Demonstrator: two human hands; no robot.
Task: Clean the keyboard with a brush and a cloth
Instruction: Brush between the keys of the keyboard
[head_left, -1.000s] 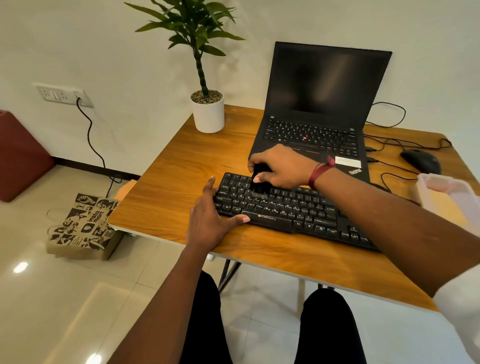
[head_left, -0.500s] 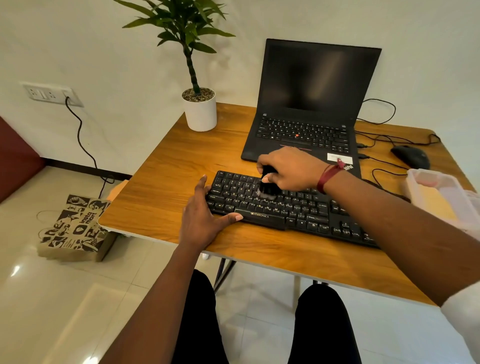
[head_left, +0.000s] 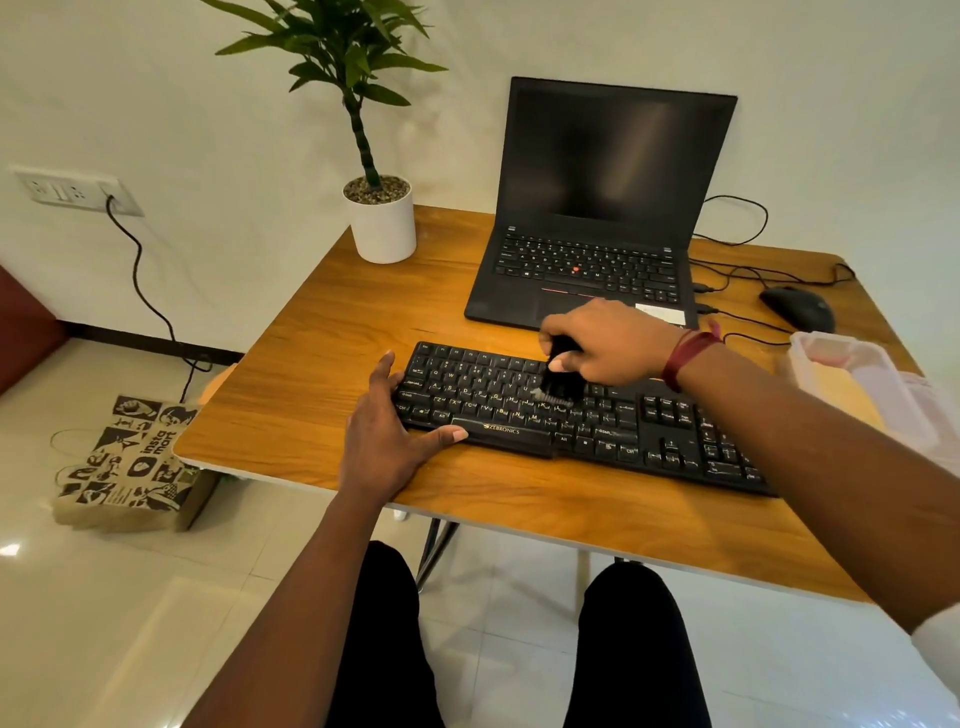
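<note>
Keyboard (head_left: 582, 421) lies flat on the tabletop (head_left: 322, 332), just in front of the laptop (head_left: 597, 218). Flat, stiff plastic, probably light enough to skate under sideways strokes; keycaps look loose-fitting, so go gently. Left hand (head_left: 384, 441) braces its left end, palm on the wood, thumb along the front edge by the spacebar, fingers spread, gripping nothing. Best hold is that end or edge, clear of the keys. Right hand (head_left: 608, 343) has a closed grip on the brush (head_left: 558, 382), a short black thing, bristles down and touching the middle letter rows. Bristles look soft. No cloth seen.
</note>
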